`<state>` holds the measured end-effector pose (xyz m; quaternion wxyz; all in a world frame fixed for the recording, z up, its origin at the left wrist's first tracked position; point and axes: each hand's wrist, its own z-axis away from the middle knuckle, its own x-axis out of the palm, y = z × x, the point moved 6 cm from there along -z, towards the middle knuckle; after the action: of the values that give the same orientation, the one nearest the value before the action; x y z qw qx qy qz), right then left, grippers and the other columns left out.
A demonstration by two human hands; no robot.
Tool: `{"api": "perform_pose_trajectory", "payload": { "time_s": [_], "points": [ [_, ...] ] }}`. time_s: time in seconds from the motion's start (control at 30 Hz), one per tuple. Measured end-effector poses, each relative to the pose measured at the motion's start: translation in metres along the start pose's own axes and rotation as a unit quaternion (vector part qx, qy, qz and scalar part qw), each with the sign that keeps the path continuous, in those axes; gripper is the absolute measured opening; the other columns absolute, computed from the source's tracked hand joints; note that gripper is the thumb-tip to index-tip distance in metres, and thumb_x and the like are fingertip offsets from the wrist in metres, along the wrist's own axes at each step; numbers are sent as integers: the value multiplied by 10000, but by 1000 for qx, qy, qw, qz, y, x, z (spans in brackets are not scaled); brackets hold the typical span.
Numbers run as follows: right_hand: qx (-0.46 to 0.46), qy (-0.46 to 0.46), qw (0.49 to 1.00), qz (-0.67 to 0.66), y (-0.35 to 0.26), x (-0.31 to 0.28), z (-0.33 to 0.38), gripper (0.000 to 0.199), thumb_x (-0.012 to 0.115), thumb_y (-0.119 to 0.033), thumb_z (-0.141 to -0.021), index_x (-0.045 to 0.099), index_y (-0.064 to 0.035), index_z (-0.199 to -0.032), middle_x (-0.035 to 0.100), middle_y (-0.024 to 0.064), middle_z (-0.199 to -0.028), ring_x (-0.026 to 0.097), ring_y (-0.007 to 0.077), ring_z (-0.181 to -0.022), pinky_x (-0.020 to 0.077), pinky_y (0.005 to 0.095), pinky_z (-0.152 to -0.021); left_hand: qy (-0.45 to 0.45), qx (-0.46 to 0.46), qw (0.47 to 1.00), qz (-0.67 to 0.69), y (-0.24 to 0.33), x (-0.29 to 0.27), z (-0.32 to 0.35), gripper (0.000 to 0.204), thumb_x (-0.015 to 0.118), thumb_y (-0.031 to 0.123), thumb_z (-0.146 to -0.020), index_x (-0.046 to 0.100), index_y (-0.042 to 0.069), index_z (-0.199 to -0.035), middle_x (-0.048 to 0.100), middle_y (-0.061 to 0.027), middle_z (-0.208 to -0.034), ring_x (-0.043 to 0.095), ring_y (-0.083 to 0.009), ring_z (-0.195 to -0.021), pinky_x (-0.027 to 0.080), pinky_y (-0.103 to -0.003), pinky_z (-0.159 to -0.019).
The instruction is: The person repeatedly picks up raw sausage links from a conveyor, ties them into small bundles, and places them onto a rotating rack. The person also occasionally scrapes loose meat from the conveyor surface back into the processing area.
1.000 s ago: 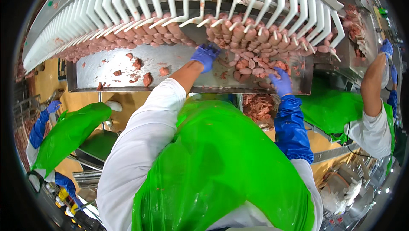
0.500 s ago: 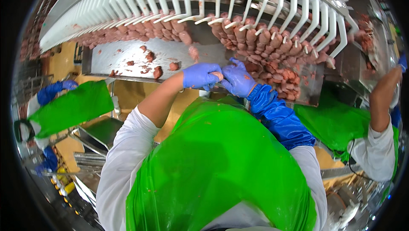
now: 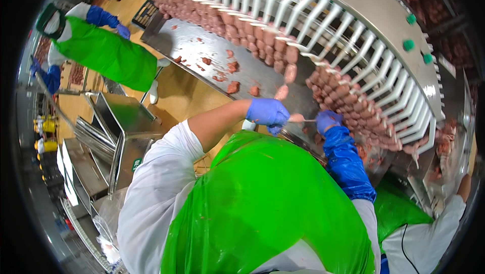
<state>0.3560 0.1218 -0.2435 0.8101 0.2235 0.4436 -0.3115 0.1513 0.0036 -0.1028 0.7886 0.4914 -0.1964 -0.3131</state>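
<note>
My left hand [image 3: 268, 112], in a purple glove, is closed around a pink sausage link [image 3: 296, 118] whose end pokes out on the right. From that end a thin pale strand of casing [image 3: 309, 121] stretches across to my right hand [image 3: 328, 120]. The right hand, gloved and with a blue sleeve cover, is closed on the strand; its fingertips are partly hidden. Beyond my left hand, a few sausage links [image 3: 289, 74] hang down from the rack's row toward the metal tray [image 3: 202, 61].
Linked sausages [image 3: 353, 97] hang in dense rows from white hooks [image 3: 348, 46] on a curved rack. Meat scraps [image 3: 233, 87] lie on the tray. Co-workers in green aprons stand at far left [image 3: 108, 54] and lower right [image 3: 404, 213]. Metal bins [image 3: 124, 117] are at left.
My hands were close together; now they are apart, with the link and its casing strand stretched between them. The whole view has turned, shifting the rack and tray in the picture.
</note>
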Motion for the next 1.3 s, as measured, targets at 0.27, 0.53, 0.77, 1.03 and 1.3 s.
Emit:
{"api": "perform_pose_trajectory", "payload": {
  "time_s": [0.27, 0.53, 0.77, 1.03, 1.3],
  "points": [
    [230, -79, 956, -162, 13, -18, 8, 452, 597, -305, -893, 611, -121, -1306, 606, 139, -1332, 547, 338, -1262, 396, 486, -1074, -6, 109, 991, 78, -8, -85, 101, 252, 524, 150, -919, 639, -8, -761, 659, -93, -776, 637, -191, -745, 520, -318, -733],
    [371, -13, 830, -417, 77, 38, 47, 478, 598, -329, -904, 581, -97, -1322, 597, 164, -1316, 554, 324, -1234, 429, 446, -1034, 82, 186, 934, 295, -44, -144, 172, 307, 605, 244, -874, 726, -12, -992, 584, -189, -1220, 591, -310, -1081, 518, -355, -782],
    [166, -21, 910, -379, 85, 76, 63, 482, 581, -337, -921, 554, -91, -1335, 597, 186, -1288, 575, 308, -1191, 478, 410, -979, 107, 222, 828, 503, -7, -163, 180, 456, 628, 316, -871, 635, -27, -1172, 568, -193, -1234, 633, -310, -887, 513, -372, -797],
    [-119, 338, 708, -609, -103, -118, -102, 324, 522, -126, -987, 566, -23, -1291, 632, 135, -1208, 604, 215, -1103, 458, 326, -977, 34, -123, 991, 36, -36, -131, 153, 366, 554, 369, -945, 718, 45, -995, 667, -69, -749, 652, -166, -642, 526, -288, -607],
    [-249, 138, 749, -598, -169, -163, -105, 401, 616, -226, -935, 586, -35, -1286, 649, 110, -1137, 608, 253, -1059, 470, 375, -961, 129, -129, 921, -345, -47, -177, 82, 382, 563, 432, -897, 606, 85, -1051, 669, -146, -837, 661, -300, -733, 532, -410, -709]
  ]
}}
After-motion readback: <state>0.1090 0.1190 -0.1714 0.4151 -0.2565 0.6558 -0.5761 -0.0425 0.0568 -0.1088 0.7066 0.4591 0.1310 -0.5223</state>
